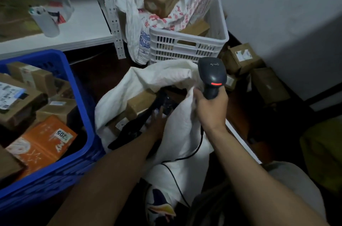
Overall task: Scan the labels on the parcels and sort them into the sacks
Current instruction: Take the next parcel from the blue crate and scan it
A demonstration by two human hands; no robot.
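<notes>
Head view, single frame. Right hand (211, 107): wrapped around the grip of a corded barcode scanner (212, 75), red indicator lit, while the same fingers pinch the rim of the white sack (177, 133) to hold its mouth up. Left hand (157, 124): reached down inside the sack mouth, touching a black soft parcel (140, 124); whether the fingers are closed on it cannot be told, the hand being half hidden and in shadow. Cardboard parcels (140, 103) lie deeper in the same sack.

Step in hand, by judgement: dropping a scanned parcel in. Keep the rim lifted and wide, push the parcel low so it does not slide out, and keep the scanner cable clear of the opening.

Edges: blue crate (81, 96) of unscanned parcels just beside the sack on the left; white crate (188, 44) with a second sack behind it; loose boxes (240, 59) along the wall at right. Open room is narrow; the freest withdrawal appears to be straight up and back.
</notes>
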